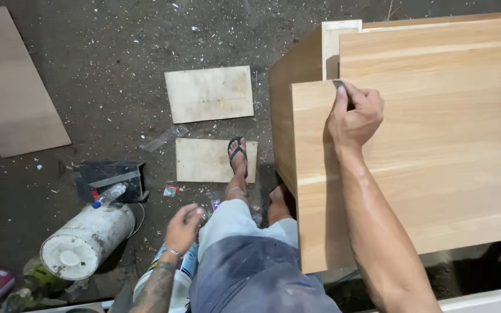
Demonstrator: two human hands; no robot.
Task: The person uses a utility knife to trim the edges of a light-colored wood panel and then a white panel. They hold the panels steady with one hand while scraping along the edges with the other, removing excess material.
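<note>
Head view: a small dark block (339, 85) is pinched by the right hand (354, 116) against the far edge of a pale wood panel (436, 174) — fingers curled around it. The left hand (182, 227) is held low beside the thigh, fingers loosely bunched, empty, above a white canister (85, 240) on the littered floor (105, 69).
</note>
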